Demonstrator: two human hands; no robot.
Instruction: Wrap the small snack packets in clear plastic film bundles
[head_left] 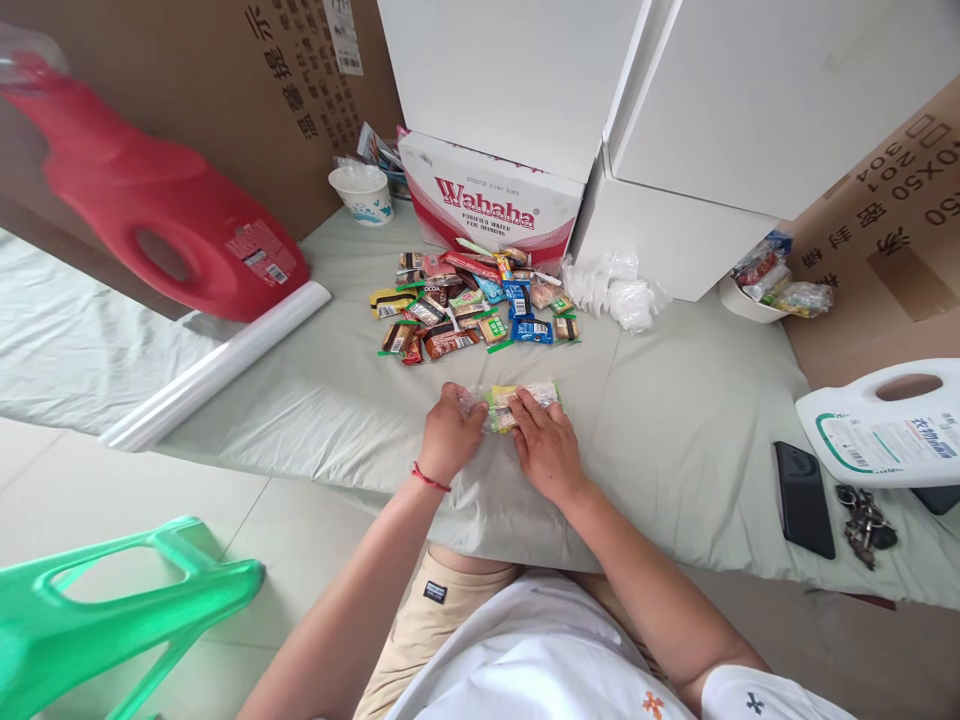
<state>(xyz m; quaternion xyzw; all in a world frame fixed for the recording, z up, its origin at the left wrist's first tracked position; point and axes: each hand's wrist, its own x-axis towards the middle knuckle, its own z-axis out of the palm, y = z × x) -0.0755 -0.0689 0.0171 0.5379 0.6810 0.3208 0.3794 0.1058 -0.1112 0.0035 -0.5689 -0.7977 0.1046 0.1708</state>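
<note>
A clear plastic bag (525,397) filled with small wrapped snacks lies on the pale green sheet (675,420). My left hand (450,434), a red string round its wrist, curls its fingers on the bag's left end. My right hand (546,446) presses down on the bag's middle with fingers bent. Just beyond lies a heap of loose wrapped snacks (472,300).
A Wahaha carton (487,200) and white boxes (675,120) stand behind the heap. Also here: clear bags (619,290), a paper cup (363,192), a red jug (150,200), a film roll (217,365), a bowl of snacks (772,275), a white jug (885,425), a phone (802,498), keys (864,522), a green stool (97,610).
</note>
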